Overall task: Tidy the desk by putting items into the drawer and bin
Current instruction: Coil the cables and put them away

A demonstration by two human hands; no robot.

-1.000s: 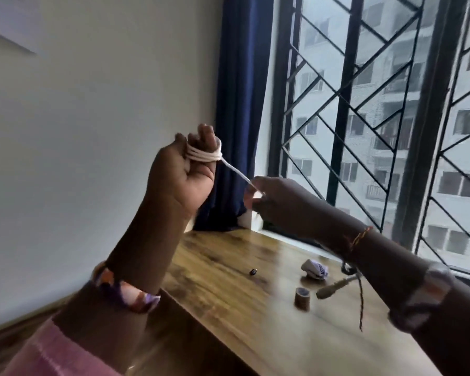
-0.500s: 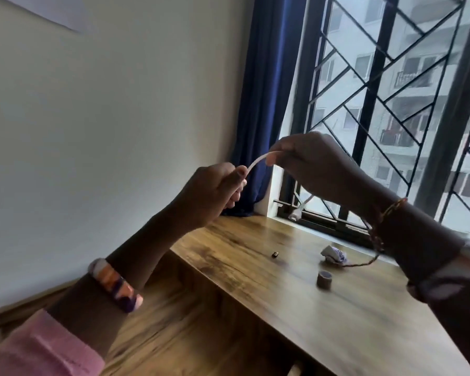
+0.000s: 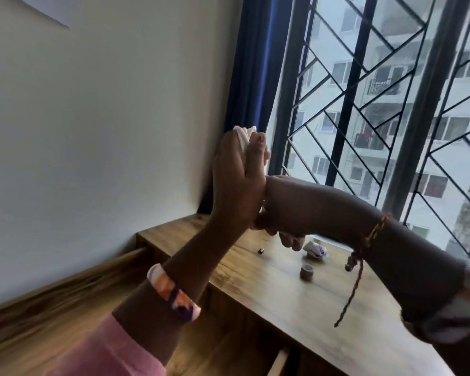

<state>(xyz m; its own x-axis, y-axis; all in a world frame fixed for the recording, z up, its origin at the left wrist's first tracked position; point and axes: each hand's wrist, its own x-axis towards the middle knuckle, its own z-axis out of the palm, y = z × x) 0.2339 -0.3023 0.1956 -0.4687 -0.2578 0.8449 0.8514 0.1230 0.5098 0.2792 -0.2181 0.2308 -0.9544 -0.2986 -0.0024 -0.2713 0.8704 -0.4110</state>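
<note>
The left hand (image 3: 235,175) grips a coiled white cord (image 3: 244,135) above the bench (image 3: 296,302). The right hand (image 3: 288,213), curled, meets it; its hold cannot be told. No writing is readable.

Mostly hidden inside left hand (image 3: 236,175): white cord (image 3: 244,137), only loops showing at twelve o'clock. Right hand (image 3: 288,213) fingers partly covered by left wrist. Too small to identify: dark speck (image 3: 261,251) on worktop (image 3: 323,302). Cut off at four o'clock: worktop.

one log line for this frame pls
left hand: holds white cord | right hand: on cord, grip unclear | desk: paper wad, tape roll
</note>
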